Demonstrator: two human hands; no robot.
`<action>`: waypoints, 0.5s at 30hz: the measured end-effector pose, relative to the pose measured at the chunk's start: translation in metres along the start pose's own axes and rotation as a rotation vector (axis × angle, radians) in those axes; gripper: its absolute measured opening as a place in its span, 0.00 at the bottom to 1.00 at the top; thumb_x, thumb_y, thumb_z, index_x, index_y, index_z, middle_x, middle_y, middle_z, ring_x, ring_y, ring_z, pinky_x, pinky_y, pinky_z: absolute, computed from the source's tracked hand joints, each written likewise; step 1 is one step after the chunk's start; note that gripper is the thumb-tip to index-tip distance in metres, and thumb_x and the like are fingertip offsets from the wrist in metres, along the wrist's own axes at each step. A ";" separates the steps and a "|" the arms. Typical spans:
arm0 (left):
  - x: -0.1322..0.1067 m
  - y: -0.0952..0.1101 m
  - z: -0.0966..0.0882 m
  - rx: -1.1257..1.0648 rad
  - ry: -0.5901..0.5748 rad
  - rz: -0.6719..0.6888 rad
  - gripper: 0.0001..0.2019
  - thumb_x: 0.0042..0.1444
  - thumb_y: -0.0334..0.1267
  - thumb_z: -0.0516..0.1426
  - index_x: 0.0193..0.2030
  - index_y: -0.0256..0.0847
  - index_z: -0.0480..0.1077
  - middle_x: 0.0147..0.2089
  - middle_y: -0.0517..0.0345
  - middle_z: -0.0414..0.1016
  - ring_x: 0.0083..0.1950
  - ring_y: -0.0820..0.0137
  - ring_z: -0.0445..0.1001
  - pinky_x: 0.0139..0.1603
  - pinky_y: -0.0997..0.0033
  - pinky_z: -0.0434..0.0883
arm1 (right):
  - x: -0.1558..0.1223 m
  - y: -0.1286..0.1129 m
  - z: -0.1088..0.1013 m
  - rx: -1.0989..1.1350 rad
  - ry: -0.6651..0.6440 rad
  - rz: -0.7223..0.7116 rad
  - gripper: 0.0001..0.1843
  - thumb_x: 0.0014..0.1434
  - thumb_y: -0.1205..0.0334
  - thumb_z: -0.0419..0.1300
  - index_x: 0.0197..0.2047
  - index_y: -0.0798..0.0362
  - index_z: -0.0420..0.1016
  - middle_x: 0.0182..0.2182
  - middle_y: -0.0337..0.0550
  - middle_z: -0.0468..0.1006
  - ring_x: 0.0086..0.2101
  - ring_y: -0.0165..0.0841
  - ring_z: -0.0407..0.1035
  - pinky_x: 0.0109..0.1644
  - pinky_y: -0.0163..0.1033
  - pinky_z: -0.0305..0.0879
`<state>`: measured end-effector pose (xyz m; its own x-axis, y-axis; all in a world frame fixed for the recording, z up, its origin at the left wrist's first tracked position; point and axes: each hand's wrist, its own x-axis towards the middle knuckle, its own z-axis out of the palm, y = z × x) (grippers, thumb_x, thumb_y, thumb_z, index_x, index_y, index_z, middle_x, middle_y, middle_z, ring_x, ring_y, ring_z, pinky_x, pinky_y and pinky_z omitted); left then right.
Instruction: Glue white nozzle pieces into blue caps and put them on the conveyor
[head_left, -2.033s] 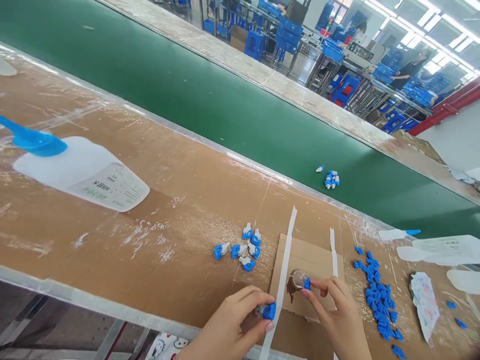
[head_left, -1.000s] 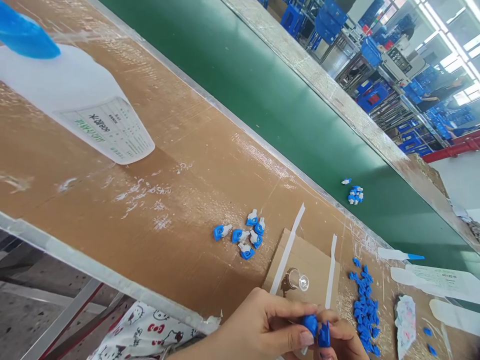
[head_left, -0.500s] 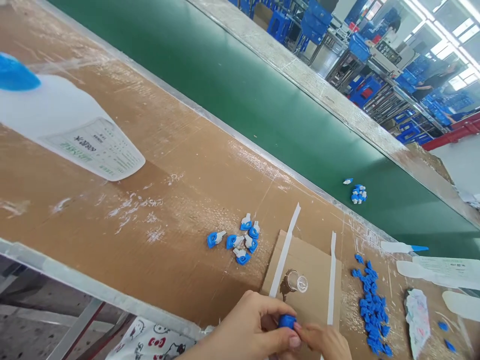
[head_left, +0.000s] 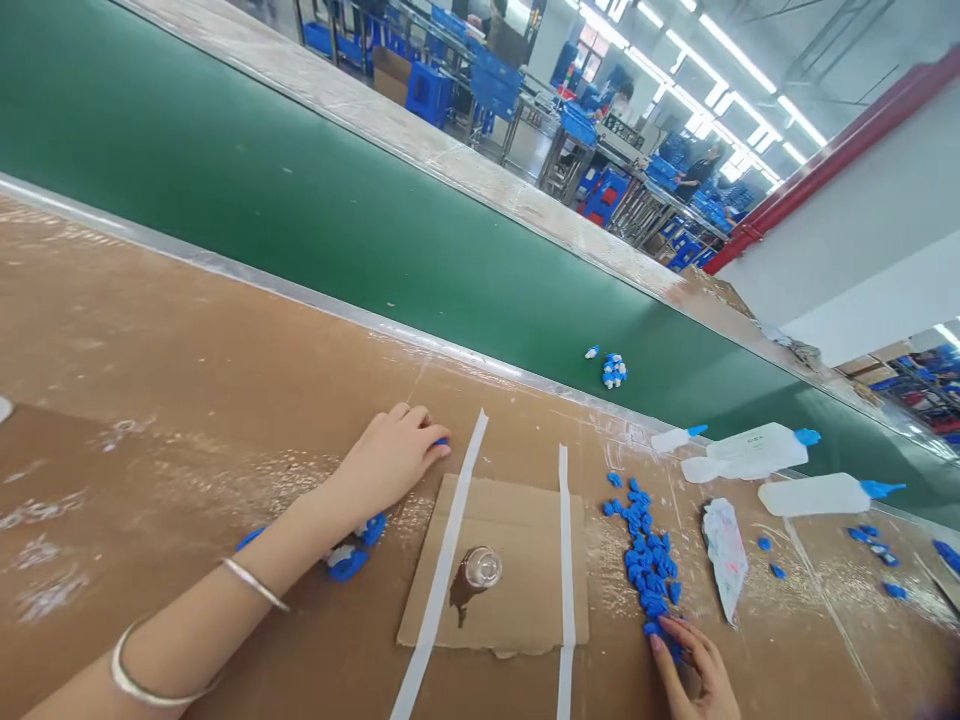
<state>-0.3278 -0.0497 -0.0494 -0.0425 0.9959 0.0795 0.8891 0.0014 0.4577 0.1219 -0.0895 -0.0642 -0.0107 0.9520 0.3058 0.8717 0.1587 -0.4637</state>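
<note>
Changeover between pieces, apparently

Since the last frame, left hand has moved to mid-frame, fingers curled over a blue part, mostly hidden; grip can't be told. Right hand now lower right, thumb and fingers slightly parted, touching the blue pile; hold unclear. Clear cup on cardboard, lower centre.

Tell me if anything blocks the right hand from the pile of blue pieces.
Nothing visible does: the right hand is right at the near end of the pile of blue pieces. The cardboard lies off to the left, not between them.
</note>
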 end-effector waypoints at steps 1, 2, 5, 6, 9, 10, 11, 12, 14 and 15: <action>-0.001 -0.002 0.002 0.024 0.015 -0.003 0.13 0.59 0.36 0.53 0.44 0.39 0.77 0.42 0.41 0.79 0.46 0.48 0.73 0.44 0.47 0.72 | -0.002 -0.003 0.004 0.009 0.013 -0.020 0.22 0.53 0.40 0.62 0.33 0.51 0.82 0.34 0.49 0.83 0.36 0.44 0.78 0.38 0.46 0.77; -0.005 -0.004 0.003 0.051 0.047 0.003 0.14 0.61 0.38 0.52 0.47 0.40 0.76 0.45 0.41 0.78 0.48 0.48 0.72 0.44 0.47 0.71 | -0.004 -0.007 0.008 0.016 0.024 -0.037 0.21 0.54 0.41 0.61 0.33 0.50 0.82 0.33 0.48 0.82 0.36 0.43 0.78 0.38 0.45 0.76; -0.039 -0.007 0.002 0.127 0.250 0.074 0.20 0.65 0.45 0.45 0.50 0.43 0.75 0.48 0.44 0.78 0.50 0.51 0.71 0.46 0.51 0.71 | -0.010 -0.014 0.014 0.011 -0.016 -0.116 0.17 0.57 0.45 0.61 0.35 0.49 0.82 0.34 0.47 0.82 0.36 0.41 0.79 0.40 0.44 0.76; -0.055 -0.008 0.002 0.137 0.324 0.112 0.22 0.67 0.46 0.42 0.47 0.43 0.76 0.44 0.46 0.78 0.47 0.54 0.72 0.45 0.53 0.71 | -0.010 -0.016 0.015 -0.003 -0.056 -0.152 0.15 0.58 0.47 0.61 0.36 0.49 0.82 0.35 0.47 0.82 0.37 0.41 0.79 0.41 0.43 0.77; -0.101 -0.013 0.007 0.108 0.424 0.206 0.20 0.67 0.46 0.44 0.41 0.46 0.76 0.35 0.53 0.78 0.39 0.60 0.73 0.42 0.60 0.70 | -0.010 -0.023 0.020 -0.046 -0.123 -0.254 0.13 0.61 0.51 0.59 0.39 0.47 0.83 0.39 0.48 0.82 0.39 0.39 0.78 0.42 0.42 0.77; -0.114 -0.015 0.010 0.111 0.438 0.227 0.19 0.67 0.46 0.45 0.41 0.46 0.76 0.35 0.54 0.78 0.38 0.61 0.73 0.41 0.62 0.70 | -0.009 -0.026 0.022 -0.055 -0.119 -0.283 0.14 0.62 0.51 0.58 0.39 0.46 0.84 0.39 0.48 0.81 0.39 0.39 0.78 0.42 0.42 0.77; -0.124 -0.017 0.013 0.121 0.446 0.243 0.18 0.67 0.46 0.46 0.41 0.46 0.76 0.35 0.55 0.78 0.38 0.61 0.74 0.41 0.62 0.70 | -0.008 -0.031 0.024 -0.060 -0.107 -0.313 0.16 0.63 0.50 0.56 0.39 0.45 0.84 0.39 0.48 0.81 0.39 0.38 0.78 0.41 0.42 0.77; -0.132 -0.019 0.017 0.137 0.453 0.254 0.17 0.67 0.47 0.47 0.42 0.46 0.76 0.36 0.55 0.79 0.38 0.61 0.74 0.42 0.63 0.70 | -0.006 -0.035 0.026 -0.063 -0.098 -0.342 0.17 0.64 0.50 0.55 0.39 0.44 0.84 0.39 0.48 0.81 0.39 0.38 0.77 0.41 0.42 0.77; -0.140 -0.022 0.023 0.168 0.468 0.261 0.18 0.67 0.46 0.46 0.44 0.45 0.76 0.38 0.55 0.80 0.39 0.62 0.75 0.42 0.64 0.70 | -0.004 -0.042 0.028 -0.071 -0.079 -0.388 0.18 0.65 0.50 0.53 0.39 0.43 0.84 0.40 0.48 0.81 0.38 0.37 0.77 0.40 0.41 0.77; -0.142 -0.023 0.025 0.178 0.482 0.261 0.18 0.67 0.46 0.46 0.44 0.45 0.76 0.38 0.55 0.80 0.39 0.63 0.76 0.43 0.65 0.70 | -0.004 -0.045 0.028 -0.080 -0.053 -0.392 0.18 0.65 0.50 0.52 0.39 0.43 0.84 0.40 0.47 0.81 0.38 0.37 0.77 0.40 0.41 0.76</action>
<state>-0.3308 -0.1890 -0.0929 0.0228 0.8119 0.5833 0.9592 -0.1823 0.2163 0.0694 -0.0932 -0.0675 -0.3732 0.8359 0.4025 0.8318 0.4936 -0.2539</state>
